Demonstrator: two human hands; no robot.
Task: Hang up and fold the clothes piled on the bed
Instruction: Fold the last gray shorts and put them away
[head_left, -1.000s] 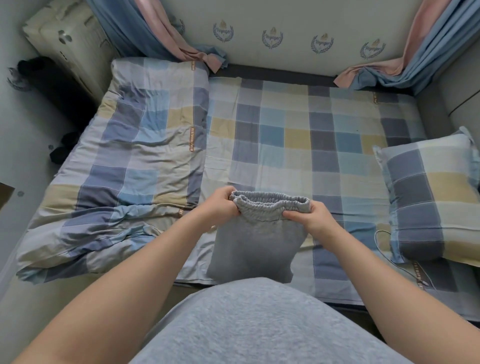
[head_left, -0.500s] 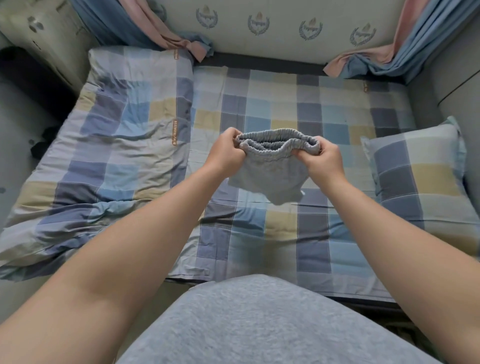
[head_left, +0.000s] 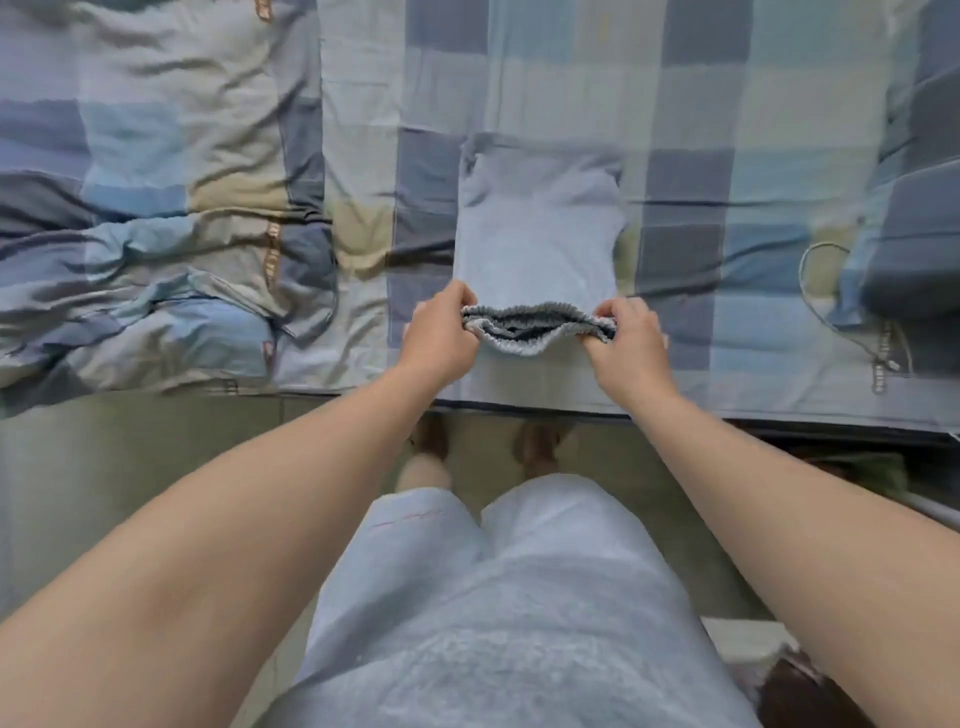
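Garment (head_left: 537, 228) lies lengthwise, away from bed (head_left: 737, 379) edge. My left hand (head_left: 441, 332) and right hand (head_left: 626, 340) pinch its near waistband (head_left: 535, 338) ends.

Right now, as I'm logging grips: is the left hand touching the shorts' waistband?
Touching. The head view shows the left hand pinching one end of the waistband of the grey shorts.

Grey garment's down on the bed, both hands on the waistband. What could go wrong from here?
1. The waistband gapes between the left hand and right hand; its layers may land misaligned and skew the fold.
2. The far left corner of the grey garment is rumpled; folding now would likely set that crease.
3. It lies close to the bed edge; a tug could drag it off.
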